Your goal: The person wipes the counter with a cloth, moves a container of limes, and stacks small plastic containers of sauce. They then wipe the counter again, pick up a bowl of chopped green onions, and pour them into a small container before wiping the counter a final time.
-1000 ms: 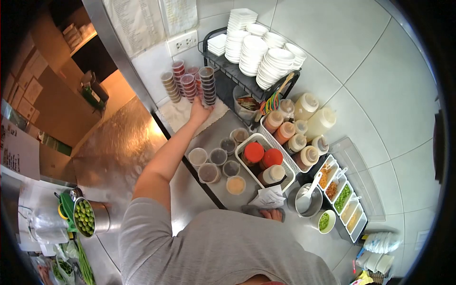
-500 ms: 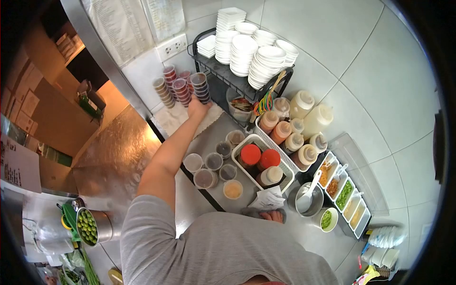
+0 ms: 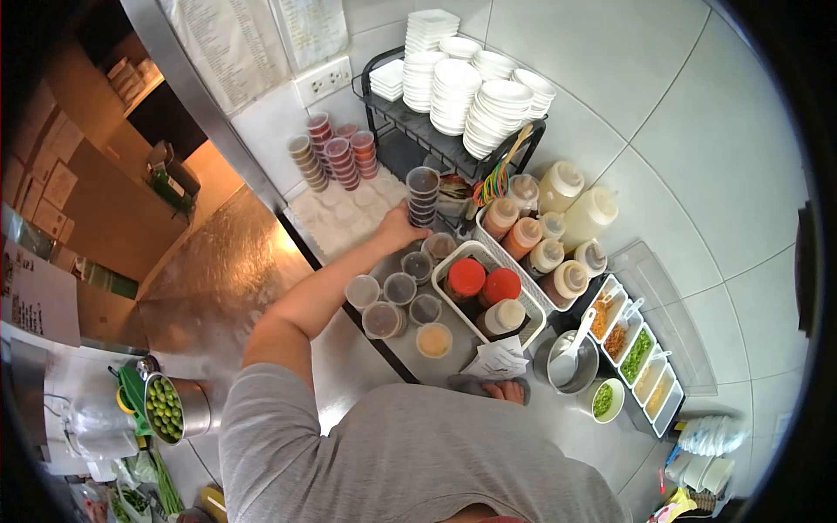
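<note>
My left hand point(image 3: 402, 229) is closed around a tall stack of small lidded sauce cups point(image 3: 424, 197) with dark contents. The stack stands upright between a white cloth point(image 3: 353, 209) and a group of clear lidded cups point(image 3: 400, 288) on the steel counter. One of the nearest cups holds a pale yellow filling point(image 3: 433, 340). Behind the hand, several stacks of red-filled sauce cups point(image 3: 341, 163) and a brownish stack point(image 3: 308, 163) stand on the cloth. My right hand does not show; by my shirt, toes in a grey slipper point(image 3: 503, 391) are visible.
White baskets hold red-lidded jars point(image 3: 466, 276) and squeeze bottles point(image 3: 524, 235). A black rack point(image 3: 380, 112) carries stacked white bowls point(image 3: 455, 94). To the right are a metal pot point(image 3: 588, 366) with a white ladle, a cup of chopped greens point(image 3: 604, 400) and topping trays point(image 3: 639, 357).
My left hand has brought the dark sauce-cup stack off the back group, to the right and nearer me, beside the clear cups. The red and brownish stacks stay behind.
</note>
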`<state>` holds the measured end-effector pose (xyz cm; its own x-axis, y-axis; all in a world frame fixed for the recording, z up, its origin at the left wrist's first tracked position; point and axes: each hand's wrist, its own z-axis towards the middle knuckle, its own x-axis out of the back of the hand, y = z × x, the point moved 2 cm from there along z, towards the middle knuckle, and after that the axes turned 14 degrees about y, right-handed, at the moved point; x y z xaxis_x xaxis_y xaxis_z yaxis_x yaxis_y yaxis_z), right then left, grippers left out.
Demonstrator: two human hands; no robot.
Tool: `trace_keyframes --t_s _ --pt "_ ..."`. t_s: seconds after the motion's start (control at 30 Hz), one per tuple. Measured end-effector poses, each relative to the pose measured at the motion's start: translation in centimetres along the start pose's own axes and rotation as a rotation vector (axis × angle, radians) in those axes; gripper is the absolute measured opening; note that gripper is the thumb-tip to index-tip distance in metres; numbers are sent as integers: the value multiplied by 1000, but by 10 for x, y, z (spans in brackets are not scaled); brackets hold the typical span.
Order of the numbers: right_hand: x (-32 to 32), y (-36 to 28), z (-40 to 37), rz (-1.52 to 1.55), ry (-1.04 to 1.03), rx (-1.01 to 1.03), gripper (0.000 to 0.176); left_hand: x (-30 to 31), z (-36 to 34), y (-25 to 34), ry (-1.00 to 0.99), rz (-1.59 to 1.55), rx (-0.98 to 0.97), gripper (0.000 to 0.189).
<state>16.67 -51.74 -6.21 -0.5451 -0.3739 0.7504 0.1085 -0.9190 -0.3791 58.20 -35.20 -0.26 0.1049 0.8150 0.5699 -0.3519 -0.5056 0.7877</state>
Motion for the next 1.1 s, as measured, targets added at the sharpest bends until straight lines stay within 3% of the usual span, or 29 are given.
trace_keyframes --t_s 0.07,0.17,0.27,0.37,0.47,0.57,0.67,0.87,0.97,1.1 --pt "1 -2 3 -19 22 18 29 2 0 6 -76 -110 -7 67" --pt "1 1 0 5 -43 -10 29 -20 13 -39 -98 -385 -75 59" --pt "1 -3 5 -26 33 13 26 6 11 -31 -55 -316 35 53" --pt "0 -3 5 -39 63 16 23 23 27 -60 376 -172 241 50" --pt "-2 -6 5 -46 76 -16 22 42 52 -99 873 78 114 61" --pt "-6 4 -7 -25 -33 -31 30 67 62 -86 877 129 366 66" --pt "-4 9 -8 -73 -80 59 29 73 68 -85 853 60 451 67" --pt "-9 13 -17 -46 -21 30 30 77 68 -76 745 53 439 64" --pt "-5 9 -10 -19 -31 35 30 76 60 -86 664 80 312 62" --pt "-6 5 -6 -35 47 48 27 80 17 -51 458 -145 187 56"
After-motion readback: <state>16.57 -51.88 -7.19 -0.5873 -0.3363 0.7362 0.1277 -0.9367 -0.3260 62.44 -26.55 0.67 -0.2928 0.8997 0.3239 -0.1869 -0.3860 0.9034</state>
